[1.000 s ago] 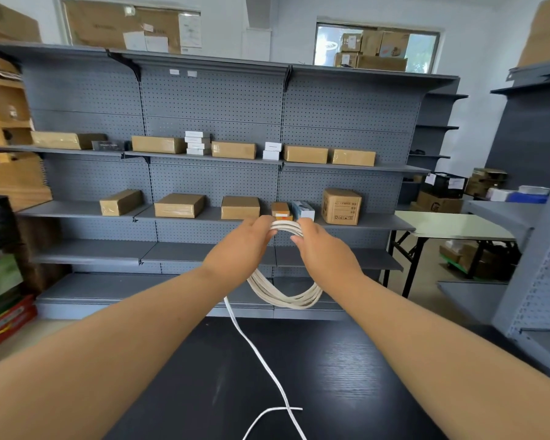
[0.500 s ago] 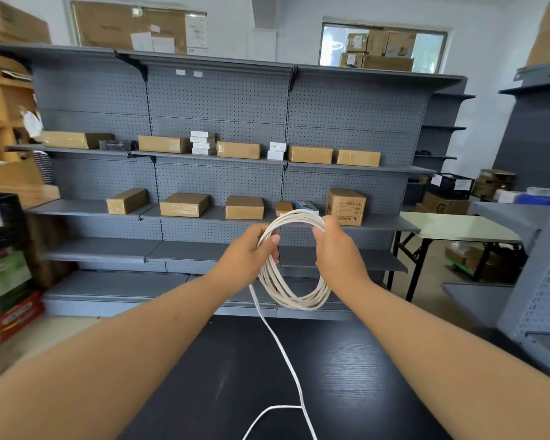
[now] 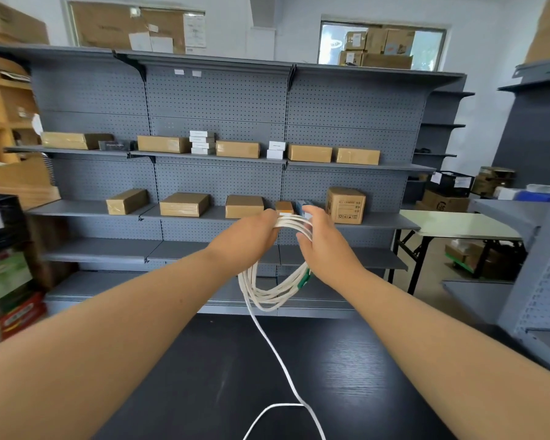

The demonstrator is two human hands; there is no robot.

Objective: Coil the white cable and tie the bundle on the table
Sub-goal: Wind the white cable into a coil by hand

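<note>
The cable [image 3: 269,295] hangs as a coil above the table [image 3: 188,376], with its loose tail trailing down onto it so more can feed in. My left hand [image 3: 246,238] grips the top strands to bunch the loops. My right hand [image 3: 326,246] curls round them alongside, I'd say for the next turn.

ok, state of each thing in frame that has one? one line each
white cable: partly coiled, loops held in the air, loose tail hanging down
left hand: grips the coil's top
right hand: grips the coil's top, fingers curled round the loops
table: cable's loose tail lies on it
</note>
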